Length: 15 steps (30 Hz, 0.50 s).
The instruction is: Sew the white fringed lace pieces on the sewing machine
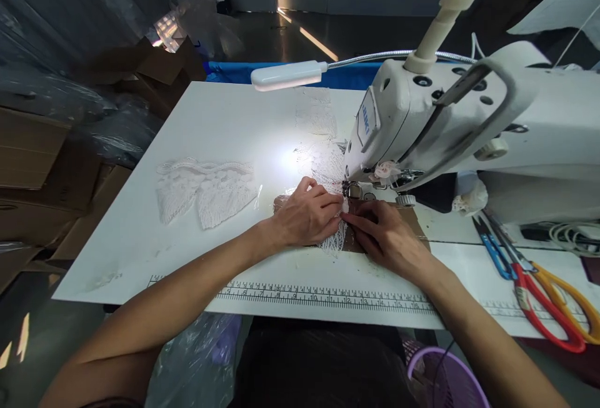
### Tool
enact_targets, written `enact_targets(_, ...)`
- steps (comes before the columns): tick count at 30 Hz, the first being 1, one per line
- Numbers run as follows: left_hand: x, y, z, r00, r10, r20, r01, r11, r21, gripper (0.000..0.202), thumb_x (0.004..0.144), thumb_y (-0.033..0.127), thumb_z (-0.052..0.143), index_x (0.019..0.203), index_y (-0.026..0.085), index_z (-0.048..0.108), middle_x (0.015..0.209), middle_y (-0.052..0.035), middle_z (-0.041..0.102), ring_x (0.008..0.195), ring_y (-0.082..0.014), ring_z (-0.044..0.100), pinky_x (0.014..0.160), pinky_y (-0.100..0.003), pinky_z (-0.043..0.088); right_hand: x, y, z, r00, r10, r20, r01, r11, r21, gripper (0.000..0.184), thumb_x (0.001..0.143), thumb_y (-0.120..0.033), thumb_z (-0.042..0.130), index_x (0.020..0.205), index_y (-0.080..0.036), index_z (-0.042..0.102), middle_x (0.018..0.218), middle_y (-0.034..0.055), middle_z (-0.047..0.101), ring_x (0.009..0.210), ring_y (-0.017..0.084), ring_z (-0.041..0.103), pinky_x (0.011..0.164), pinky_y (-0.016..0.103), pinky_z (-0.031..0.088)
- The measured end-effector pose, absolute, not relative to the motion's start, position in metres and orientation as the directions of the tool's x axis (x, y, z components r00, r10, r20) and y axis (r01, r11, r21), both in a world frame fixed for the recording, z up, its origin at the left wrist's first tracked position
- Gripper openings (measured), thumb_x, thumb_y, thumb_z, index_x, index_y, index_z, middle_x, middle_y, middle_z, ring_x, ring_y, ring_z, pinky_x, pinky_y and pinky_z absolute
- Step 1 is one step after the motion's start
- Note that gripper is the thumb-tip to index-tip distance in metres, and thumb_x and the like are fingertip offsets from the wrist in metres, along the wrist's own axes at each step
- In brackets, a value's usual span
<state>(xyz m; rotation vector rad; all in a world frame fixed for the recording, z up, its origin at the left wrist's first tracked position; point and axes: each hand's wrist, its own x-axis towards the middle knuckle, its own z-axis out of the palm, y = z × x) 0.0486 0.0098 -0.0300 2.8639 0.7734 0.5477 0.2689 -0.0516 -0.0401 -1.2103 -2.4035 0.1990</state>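
My left hand point(307, 213) lies on a strip of white lace point(334, 240) just in front of the needle and presser foot point(350, 190) of a white sewing machine point(469, 120); its fingers are curled and press the lace down. My right hand point(384, 233) rests beside it on the brown patch of the machine bed, fingers pinched together on the lace edge. More of the same lace point(323, 158) runs behind the needle under the lamp's glare.
Folded white lace pieces point(204, 189) lie on the white table point(225, 120) to the left. A gooseneck lamp point(285, 75) hangs over it. Blue snips point(492, 248) and red and orange scissors point(553, 308) lie right. A printed ruler point(328, 295) lines the front edge. Cardboard boxes point(37, 170) stand left, a purple basket point(445, 377) below.
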Motion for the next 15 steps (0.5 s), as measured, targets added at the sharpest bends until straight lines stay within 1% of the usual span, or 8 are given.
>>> enact_targets(3, 0.0459, 0.0111, -0.0280, 0.809, 0.510, 0.293, 0.452, -0.858, 0.245, 0.029, 0.095, 0.029, 0.047, 0.112, 0.019, 0.069, 0.124, -0.0069, 0.068, 0.099, -0.0253, 0.061, 0.098, -0.049, 0.035, 0.2680, -0.0501, -0.0386, -0.530, 0.785, 0.322, 0.720, 0.617, -0.318, 0.032, 0.097, -0.018, 0.048, 0.123, -0.016, 0.066, 0.107, 0.0167, 0.059, 0.094, 0.028, 0.060, 0.081, 0.049, 0.054)
enact_targets(7, 0.0432, 0.0119, -0.0256, 0.825, 0.509, 0.244, 0.462, -0.857, 0.227, 0.031, 0.094, 0.028, 0.048, 0.118, 0.020, 0.066, 0.131, -0.0080, 0.064, 0.107, -0.0272, 0.060, 0.102, -0.051, 0.033, 0.2673, -0.0476, -0.0386, -0.530, 0.781, 0.331, 0.712, 0.622, -0.328, 0.033, 0.096, -0.017, 0.047, 0.123, -0.017, 0.065, 0.103, 0.0155, 0.059, 0.089, 0.026, 0.061, 0.079, 0.046, 0.056)
enact_targets(12, 0.0438, 0.0128, -0.0233, 0.830, 0.509, 0.227, 0.475, -0.859, 0.190, 0.034, 0.096, 0.028, 0.046, 0.121, 0.015, 0.065, 0.135, -0.0123, 0.060, 0.111, -0.0291, 0.059, 0.102, -0.053, 0.035, 0.2658, -0.0455, -0.0404, -0.510, 0.789, 0.342, 0.728, 0.608, -0.317, 0.034, 0.097, -0.018, 0.045, 0.125, -0.016, 0.064, 0.101, 0.0159, 0.059, 0.088, 0.026, 0.061, 0.079, 0.043, 0.056)
enact_targets(15, 0.0458, 0.0132, -0.0241, 0.827, 0.511, 0.236, 0.487, -0.860, 0.155, 0.034, 0.098, 0.029, 0.045, 0.120, 0.013, 0.065, 0.135, -0.0134, 0.060, 0.113, -0.0295, 0.058, 0.099, -0.052, 0.037, 0.2637, -0.0445, -0.0396, -0.500, 0.783, 0.371, 0.744, 0.607, -0.279, 0.034, 0.098, -0.018, 0.043, 0.124, -0.014, 0.065, 0.098, 0.0165, 0.059, 0.088, 0.026, 0.061, 0.078, 0.042, 0.056)
